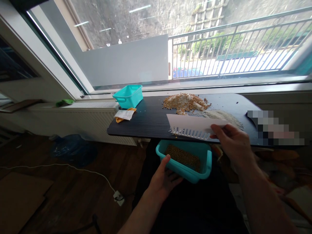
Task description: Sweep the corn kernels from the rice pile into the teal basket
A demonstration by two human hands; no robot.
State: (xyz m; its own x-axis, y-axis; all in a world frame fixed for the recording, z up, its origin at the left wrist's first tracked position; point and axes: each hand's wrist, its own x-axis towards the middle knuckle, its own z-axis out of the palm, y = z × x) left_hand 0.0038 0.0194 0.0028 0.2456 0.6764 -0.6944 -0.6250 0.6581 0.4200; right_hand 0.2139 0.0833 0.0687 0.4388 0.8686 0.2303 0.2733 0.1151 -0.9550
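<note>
My left hand (163, 178) grips the near left side of a turquoise plastic basket (208, 162), thumb over the rim and fingers beneath. A layer of small brown grains or beans (184, 157) covers its bottom. The basket is just below the front edge of a dark tabletop (146, 125). In my right hand (232, 139) is a flat white sheet with a row of slots (192, 125), pinched at its right end. Its slotted edge reaches the table's front edge. Behind it lie a heap of orange-brown and white grains (184, 101) and a spread of white grains (223, 116).
A second turquoise basket (129, 96) stands at the table's back left, beside a folded white and yellow cloth or packet (124, 114). A radiator (97, 118) and window are behind. On the floor are a blue water jug (73, 149) and a power strip (119, 197) with its cord.
</note>
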